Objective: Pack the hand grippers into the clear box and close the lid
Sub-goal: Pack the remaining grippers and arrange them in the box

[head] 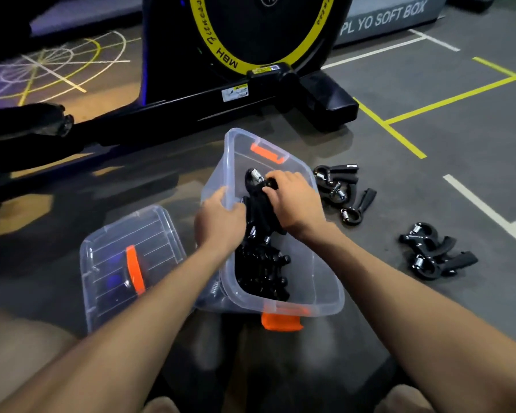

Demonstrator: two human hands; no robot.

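The clear box with orange latches stands open on the floor in front of me. Several black hand grippers lie inside it. My right hand reaches into the box from above and grips a black hand gripper with a steel spring. My left hand sits at the box's left wall, fingers curled on the same bundle of grippers. The clear lid with an orange handle lies on the floor left of the box. Two loose piles of hand grippers lie to the right, one near, one farther.
A black exercise bike with a yellow-ringed flywheel stands just behind the box, its base bar running left. A grey plyo soft box is at the back right. Yellow and white lines mark the grey floor. My knees frame the bottom edge.
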